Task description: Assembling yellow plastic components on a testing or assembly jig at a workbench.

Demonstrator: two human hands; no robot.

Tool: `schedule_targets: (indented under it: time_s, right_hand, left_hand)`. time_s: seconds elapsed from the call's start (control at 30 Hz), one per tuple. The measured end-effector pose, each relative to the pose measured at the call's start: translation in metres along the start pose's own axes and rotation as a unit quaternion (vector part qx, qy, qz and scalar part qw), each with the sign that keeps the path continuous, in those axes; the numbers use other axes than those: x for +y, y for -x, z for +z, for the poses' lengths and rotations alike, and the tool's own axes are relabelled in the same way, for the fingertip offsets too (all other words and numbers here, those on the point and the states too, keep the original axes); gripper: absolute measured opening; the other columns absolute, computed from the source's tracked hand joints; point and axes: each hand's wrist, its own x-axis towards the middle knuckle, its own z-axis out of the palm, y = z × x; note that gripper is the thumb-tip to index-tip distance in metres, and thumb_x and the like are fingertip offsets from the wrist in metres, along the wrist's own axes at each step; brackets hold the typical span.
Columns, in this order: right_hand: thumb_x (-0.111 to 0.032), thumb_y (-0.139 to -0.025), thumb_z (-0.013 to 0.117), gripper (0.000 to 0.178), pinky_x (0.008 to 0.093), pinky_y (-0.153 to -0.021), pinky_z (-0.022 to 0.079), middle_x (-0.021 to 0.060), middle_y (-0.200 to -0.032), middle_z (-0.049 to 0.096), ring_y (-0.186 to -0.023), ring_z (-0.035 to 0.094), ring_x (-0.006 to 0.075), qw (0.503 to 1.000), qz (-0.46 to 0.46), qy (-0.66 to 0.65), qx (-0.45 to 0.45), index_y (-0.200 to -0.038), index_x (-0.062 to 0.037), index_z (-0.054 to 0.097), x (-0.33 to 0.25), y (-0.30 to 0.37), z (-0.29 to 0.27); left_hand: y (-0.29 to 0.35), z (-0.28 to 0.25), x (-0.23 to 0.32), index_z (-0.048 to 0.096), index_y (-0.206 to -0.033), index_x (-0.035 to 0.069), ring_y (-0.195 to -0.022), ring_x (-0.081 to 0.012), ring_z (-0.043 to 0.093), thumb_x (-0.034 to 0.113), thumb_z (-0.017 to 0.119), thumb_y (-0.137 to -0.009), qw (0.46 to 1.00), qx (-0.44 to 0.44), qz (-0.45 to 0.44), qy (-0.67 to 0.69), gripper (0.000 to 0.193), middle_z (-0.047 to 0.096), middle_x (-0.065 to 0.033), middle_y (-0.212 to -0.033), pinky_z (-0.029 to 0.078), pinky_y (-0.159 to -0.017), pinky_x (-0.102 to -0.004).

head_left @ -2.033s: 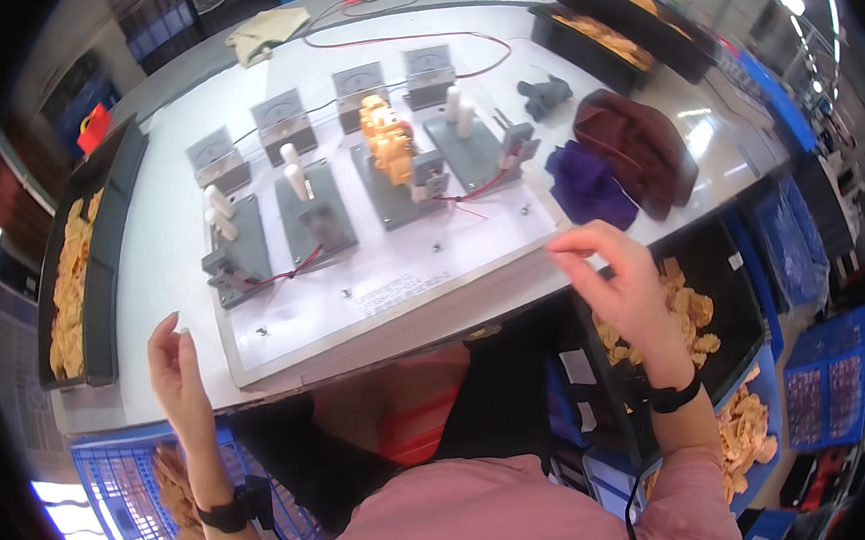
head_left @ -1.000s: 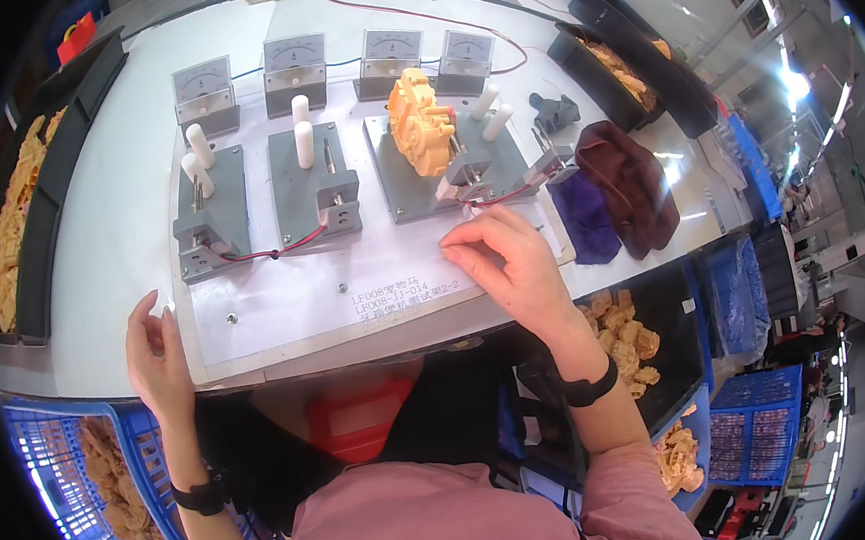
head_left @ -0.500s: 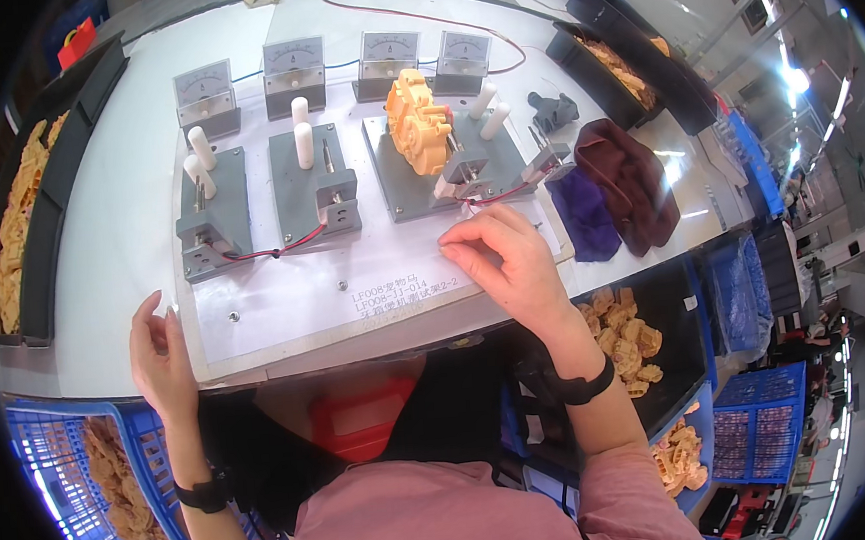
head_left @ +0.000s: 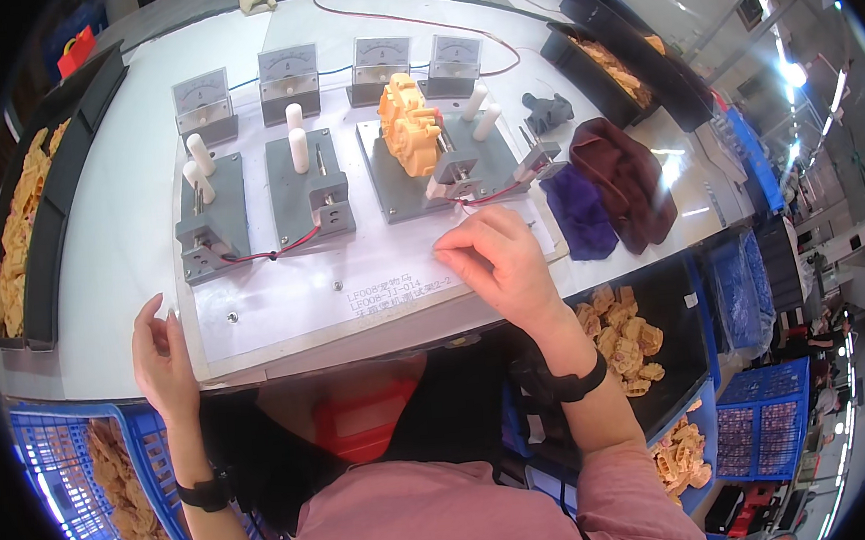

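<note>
A yellow plastic gearbox-like part (head_left: pixel 411 129) stands upright on the rightmost grey test fixture (head_left: pixel 397 194), against its metal clamp block. My right hand (head_left: pixel 502 265) rests over the white board just in front of that fixture. Its thumb and forefinger are pinched together; anything between them is too small or hidden to make out. At the board's left front corner lies my left hand (head_left: pixel 165 359), fingers loosely curled and apart, holding nothing. Two more grey fixtures, a middle one (head_left: pixel 293 205) and a left one (head_left: pixel 230 194), carry white pegs and clamp blocks joined by red and black wires.
Several analog meters (head_left: pixel 288 69) line the back of the board. Purple and maroon cloths (head_left: pixel 622 186) lie at right, near a small dark grey piece (head_left: pixel 547 111). Black trays of yellow parts stand left (head_left: pixel 58 226) and right (head_left: pixel 590 78). A blue basket (head_left: pixel 149 450) sits below left.
The view has shifted slightly, so the fixtures and meters sit a little further left. Both hands keep almost the same pose, and the yellow part stays on its fixture.
</note>
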Motion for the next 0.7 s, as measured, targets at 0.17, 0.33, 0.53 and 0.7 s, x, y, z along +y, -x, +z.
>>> schedule_targets:
  time_s: [0.17, 0.33, 0.53, 0.7]
  right_hand:
    - [-0.006, -0.08, 0.076, 0.012, 0.0363, -0.076, 0.046, 0.0066, -0.083, 0.063, -0.081, 0.06, 0.0266, 1.0, -0.006, 0.018, -0.015, -0.09, -0.007, 0.069, 0.0009, 0.0013, -0.002]
    - [-0.007, -0.081, 0.076, 0.012, 0.0361, -0.076, 0.045, 0.0062, -0.083, 0.063, -0.081, 0.06, 0.026, 1.0, -0.006, 0.02, -0.006, -0.09, -0.007, 0.069, -0.0008, 0.0017, -0.0013]
    - [-0.007, -0.081, 0.076, 0.011, 0.036, -0.077, 0.045, 0.0052, -0.082, 0.064, -0.081, 0.06, 0.0253, 1.0, -0.003, 0.029, -0.003, -0.09, -0.0072, 0.069, -0.0021, 0.002, -0.001]
    - [-0.008, -0.082, 0.076, 0.01, 0.036, -0.078, 0.045, 0.005, -0.083, 0.064, -0.082, 0.06, 0.0253, 1.0, -0.002, 0.032, 0.0, -0.089, -0.0073, 0.069, -0.0022, 0.0025, -0.0004]
  left_hand:
    - [0.0002, 0.0007, -0.0007, 0.066, -0.121, 0.005, -0.07, -0.0125, 0.047, 0.01, 0.063, -0.095, 1.0, 0.005, 0.01, 0.0, 0.026, 0.053, -0.0021, -0.076, 0.043, -0.066, -0.0269]
    - [0.0001, -0.0001, 0.0003, 0.066, -0.12, 0.005, -0.069, -0.0122, 0.047, 0.01, 0.063, -0.095, 1.0, 0.007, 0.01, 0.004, 0.026, 0.053, -0.0019, -0.077, 0.043, -0.066, -0.0267]
    - [0.0, -0.0005, -0.0002, 0.066, -0.12, 0.005, -0.069, -0.0121, 0.047, 0.011, 0.062, -0.095, 1.0, 0.005, 0.009, 0.002, 0.026, 0.053, -0.0021, -0.077, 0.043, -0.065, -0.0267]
    - [0.0004, -0.0003, -0.0003, 0.066, -0.12, 0.005, -0.069, -0.012, 0.046, 0.012, 0.062, -0.096, 1.0, 0.008, 0.017, 0.003, 0.026, 0.053, -0.0021, -0.077, 0.043, -0.066, -0.0267]
